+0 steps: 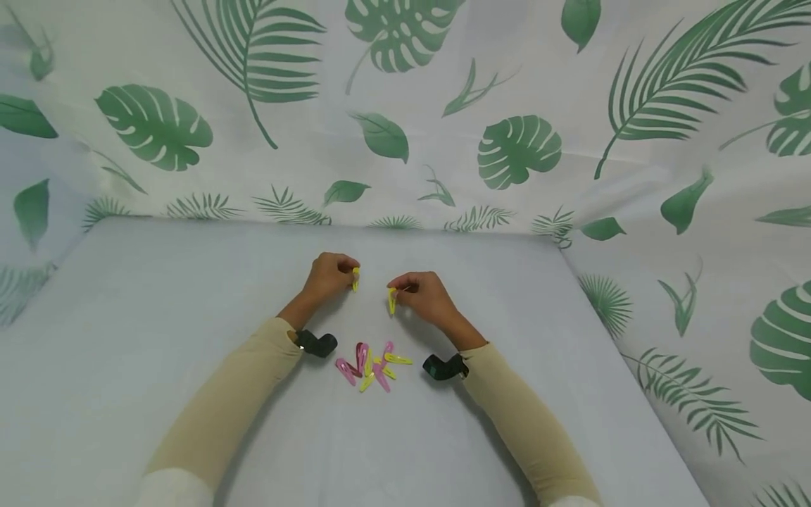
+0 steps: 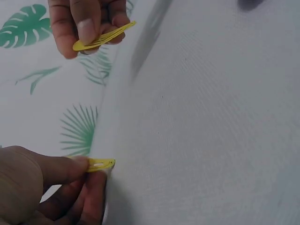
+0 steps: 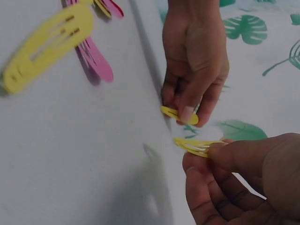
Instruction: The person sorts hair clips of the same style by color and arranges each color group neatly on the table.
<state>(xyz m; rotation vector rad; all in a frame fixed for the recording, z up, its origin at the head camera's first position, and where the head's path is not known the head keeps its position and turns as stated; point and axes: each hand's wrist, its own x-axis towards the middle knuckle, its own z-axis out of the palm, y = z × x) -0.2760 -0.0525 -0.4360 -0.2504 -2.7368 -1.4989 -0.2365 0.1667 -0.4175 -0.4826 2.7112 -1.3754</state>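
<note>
Between thumb and fingers, my left hand (image 1: 330, 275) pinches a yellow snap hair clip (image 1: 356, 279). A second yellow snap hair clip (image 1: 392, 301) is pinched by my right hand (image 1: 429, 296), a short way to the right. In the left wrist view the left hand's clip (image 2: 101, 164) shows its slotted end past the thumb. The right hand's clip (image 3: 197, 146) stands out from the fingertips in the right wrist view. The two clips are apart. Nearer to me lies a loose pile of hair clips in pink (image 1: 382, 378), yellow (image 1: 398, 359) and dark red (image 1: 359, 359).
The clips lie on a white table (image 1: 190, 317). Behind it and at the sides hangs a white cloth with green leaf prints (image 1: 519, 151). Dark wrist cameras, left (image 1: 319, 344) and right (image 1: 443, 367), flank the pile.
</note>
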